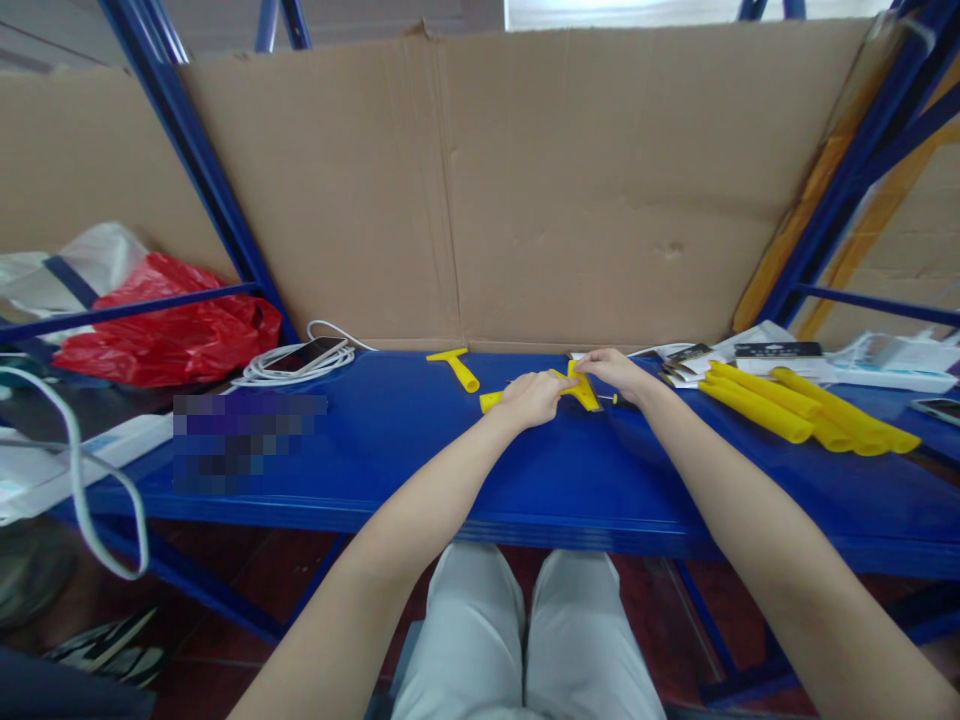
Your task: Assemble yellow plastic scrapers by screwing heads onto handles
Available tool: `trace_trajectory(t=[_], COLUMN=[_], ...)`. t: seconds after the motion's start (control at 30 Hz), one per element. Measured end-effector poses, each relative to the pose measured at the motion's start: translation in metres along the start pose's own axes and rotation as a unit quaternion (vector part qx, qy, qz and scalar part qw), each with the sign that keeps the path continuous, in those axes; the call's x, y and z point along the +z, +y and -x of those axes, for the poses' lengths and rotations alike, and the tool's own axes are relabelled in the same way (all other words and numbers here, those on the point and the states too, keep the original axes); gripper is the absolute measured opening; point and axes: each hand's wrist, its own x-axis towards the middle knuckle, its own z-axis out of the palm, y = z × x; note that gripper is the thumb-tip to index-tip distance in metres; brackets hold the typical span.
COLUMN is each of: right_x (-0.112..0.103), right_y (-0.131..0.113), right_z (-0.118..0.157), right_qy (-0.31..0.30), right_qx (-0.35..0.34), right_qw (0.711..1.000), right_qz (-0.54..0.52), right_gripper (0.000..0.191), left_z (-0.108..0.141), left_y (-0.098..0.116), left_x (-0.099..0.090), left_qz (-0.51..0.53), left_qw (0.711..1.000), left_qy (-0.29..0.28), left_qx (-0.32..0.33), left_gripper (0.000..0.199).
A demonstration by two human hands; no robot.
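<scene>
While the left hand (532, 400) grasps a yellow T-shaped tool (582, 390) by its handle, the right hand (611, 370) pinches at its head, above the middle of the blue desk (397, 450). This piece seems unfinished; whether the second T-shaped piece (457, 369), lying apart near the back, is done, I cannot tell. Yellow tubes (802, 412) lie piled at right. Behind stands a cardboard panel (562, 200); a red bag (180, 325) sits far left.

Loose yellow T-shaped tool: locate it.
In the head view, the loose yellow T-shaped tool lies on the blue table by the cardboard panel, left of the left hand.
</scene>
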Motion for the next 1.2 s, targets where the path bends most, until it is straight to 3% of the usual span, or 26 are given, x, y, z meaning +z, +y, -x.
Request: trace_trajectory(t=[0.17, 0.37, 0.53, 0.73, 1.0, 1.2], right_x=[0.0012, 0.0036, 0.0031, 0.0036, 0.0042, 0.0041], right_y=[-0.0021, -0.0021, 0.0004, 0.0005, -0.0011, 0.005], right_z=[0.0008, 0.0016, 0.0006, 0.0015, 0.0025, -0.003], right_qy=[0.025, 0.037, 0.004, 0.01, 0.006, -0.001], right_qx=[0.002, 0.042, 0.054, 0.048, 0.017, -0.077], right_qw=[0.999, 0.996, 0.994, 0.991, 0.993, 0.996], right_qz=[-0.024, -0.065, -0.096, -0.128, -0.117, -0.048], right_gripper=[0.006, 0.032, 0.03, 0.025, 0.013, 0.01], left_z=[0.0001, -0.0012, -0.0017, -0.0015, -0.0007, -0.0008], left_y=[0.0008, -0.0013, -0.0018, -0.0012, -0.001, -0.0032], left_x=[-0.0011, 0.0015, 0.0019, 0.0013, -0.0007, 0.0011], left_qz=[-0.001, 0.003, -0.002, -0.006, -0.014, -0.021], left_qw=[1.0, 1.0, 1.0, 1.0, 1.0, 1.0], left_qy=[0.006, 0.013, 0.014, 0.022, 0.02, 0.019], left_qx=[0.007, 0.004, 0.002, 0.005, 0.003, 0.003], left_gripper=[0.05, 0.048, 0.048, 0.046, 0.047, 0.048])
